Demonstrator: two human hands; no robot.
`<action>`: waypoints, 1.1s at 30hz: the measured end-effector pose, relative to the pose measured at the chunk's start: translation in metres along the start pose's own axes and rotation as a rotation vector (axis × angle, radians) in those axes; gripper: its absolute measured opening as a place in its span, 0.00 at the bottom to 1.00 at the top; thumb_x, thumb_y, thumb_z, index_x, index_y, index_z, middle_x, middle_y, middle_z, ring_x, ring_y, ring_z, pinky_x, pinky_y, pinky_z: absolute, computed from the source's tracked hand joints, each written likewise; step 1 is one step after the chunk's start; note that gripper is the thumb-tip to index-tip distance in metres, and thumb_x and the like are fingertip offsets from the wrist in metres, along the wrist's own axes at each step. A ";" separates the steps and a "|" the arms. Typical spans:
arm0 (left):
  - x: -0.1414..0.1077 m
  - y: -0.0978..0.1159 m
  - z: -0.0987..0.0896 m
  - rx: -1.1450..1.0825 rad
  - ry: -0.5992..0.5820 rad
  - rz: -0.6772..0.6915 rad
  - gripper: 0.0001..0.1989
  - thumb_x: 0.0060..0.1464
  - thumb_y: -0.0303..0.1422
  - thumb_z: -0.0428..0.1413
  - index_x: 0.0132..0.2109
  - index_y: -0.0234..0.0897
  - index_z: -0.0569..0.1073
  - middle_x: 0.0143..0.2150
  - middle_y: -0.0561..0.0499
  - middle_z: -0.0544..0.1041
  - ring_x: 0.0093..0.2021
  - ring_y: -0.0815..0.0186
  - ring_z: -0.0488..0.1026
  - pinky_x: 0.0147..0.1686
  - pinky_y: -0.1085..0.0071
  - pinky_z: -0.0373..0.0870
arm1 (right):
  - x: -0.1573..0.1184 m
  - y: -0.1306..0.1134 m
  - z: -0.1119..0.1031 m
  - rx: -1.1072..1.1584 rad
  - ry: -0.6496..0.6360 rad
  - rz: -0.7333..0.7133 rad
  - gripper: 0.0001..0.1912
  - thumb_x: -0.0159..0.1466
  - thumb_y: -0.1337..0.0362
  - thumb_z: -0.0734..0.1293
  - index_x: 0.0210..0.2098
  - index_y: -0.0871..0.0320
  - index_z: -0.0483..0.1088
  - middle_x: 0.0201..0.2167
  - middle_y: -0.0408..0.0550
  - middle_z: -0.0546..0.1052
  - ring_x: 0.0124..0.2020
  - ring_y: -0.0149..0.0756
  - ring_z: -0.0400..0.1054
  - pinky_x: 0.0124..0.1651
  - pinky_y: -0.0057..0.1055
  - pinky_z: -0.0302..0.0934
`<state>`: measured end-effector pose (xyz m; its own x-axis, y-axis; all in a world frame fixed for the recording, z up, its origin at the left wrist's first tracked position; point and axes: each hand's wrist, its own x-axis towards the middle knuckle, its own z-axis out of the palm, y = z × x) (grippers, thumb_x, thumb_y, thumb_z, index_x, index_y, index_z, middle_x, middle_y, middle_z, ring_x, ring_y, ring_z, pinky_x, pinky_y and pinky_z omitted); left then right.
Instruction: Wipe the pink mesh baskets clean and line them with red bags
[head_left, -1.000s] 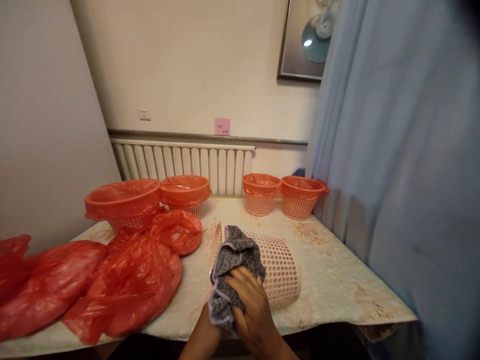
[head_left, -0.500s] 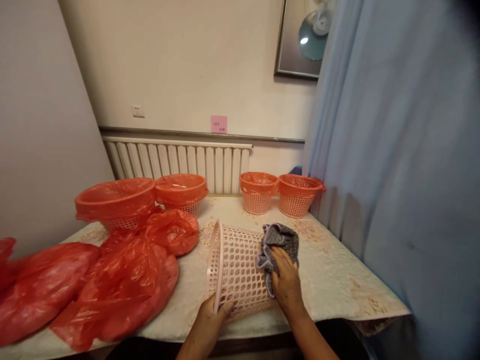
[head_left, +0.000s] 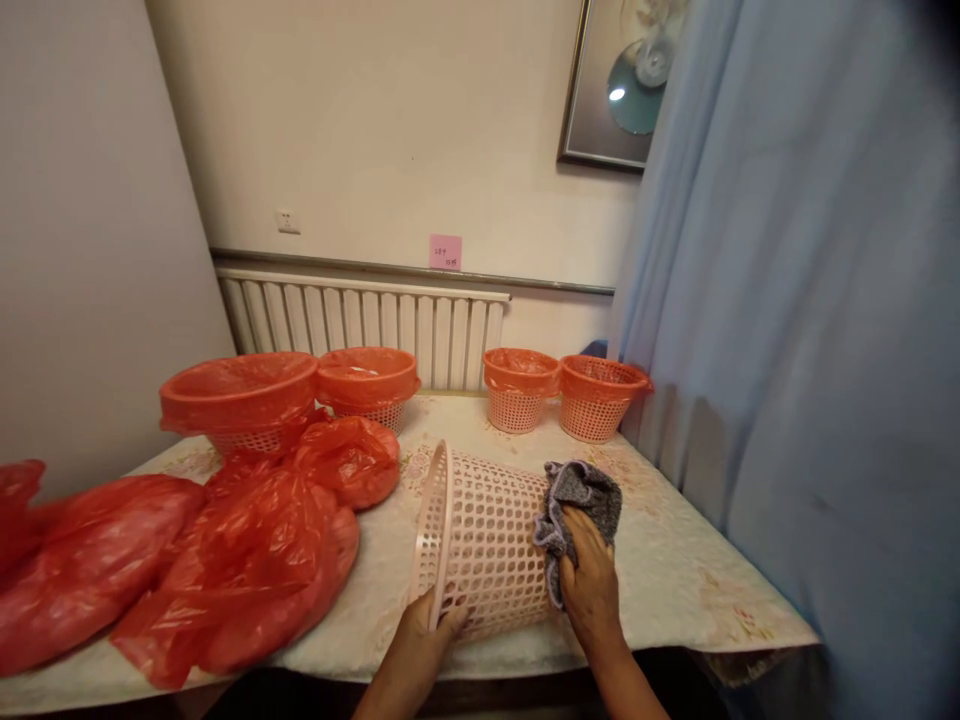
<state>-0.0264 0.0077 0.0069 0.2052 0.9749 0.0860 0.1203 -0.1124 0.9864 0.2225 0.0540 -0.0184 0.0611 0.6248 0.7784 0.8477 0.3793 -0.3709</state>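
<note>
Left hand [head_left: 418, 642] gripping pink basket [head_left: 495, 540], right hand [head_left: 592, 590] clutching grey cloth [head_left: 586, 487], basket partly hidden

Warm, muted light covers the pale pink perforated plastic basket [head_left: 495, 540] I hold; above it, glare whitens a spot on the dark-framed picture [head_left: 607, 115]; right of the basket, soft shadows streak the blue fabric curtain [head_left: 780, 300].

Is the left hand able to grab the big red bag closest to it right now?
Probably, but it would have to let go first: the left hand is holding the pink basket. Only tablecloth seems to lie between it and the red bag.
</note>
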 end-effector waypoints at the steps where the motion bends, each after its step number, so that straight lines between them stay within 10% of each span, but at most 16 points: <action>1: 0.000 -0.001 0.000 -0.003 -0.003 0.006 0.19 0.53 0.38 0.55 0.48 0.31 0.75 0.47 0.43 0.80 0.48 0.53 0.74 0.52 0.61 0.67 | 0.000 0.001 0.000 -0.005 0.000 -0.001 0.28 0.57 0.73 0.54 0.56 0.57 0.62 0.56 0.52 0.68 0.59 0.44 0.57 0.59 0.49 0.51; 33: -0.002 -0.006 0.000 -0.050 -0.017 0.038 0.20 0.53 0.40 0.55 0.49 0.32 0.75 0.49 0.44 0.79 0.50 0.53 0.74 0.53 0.62 0.67 | -0.004 -0.002 0.003 -0.017 0.013 0.017 0.26 0.58 0.72 0.55 0.56 0.56 0.63 0.55 0.53 0.69 0.59 0.45 0.58 0.58 0.49 0.51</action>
<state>-0.0270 0.0066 0.0005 0.2252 0.9667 0.1215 0.0631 -0.1389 0.9883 0.2190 0.0524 -0.0226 0.0821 0.6217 0.7789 0.8554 0.3571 -0.3753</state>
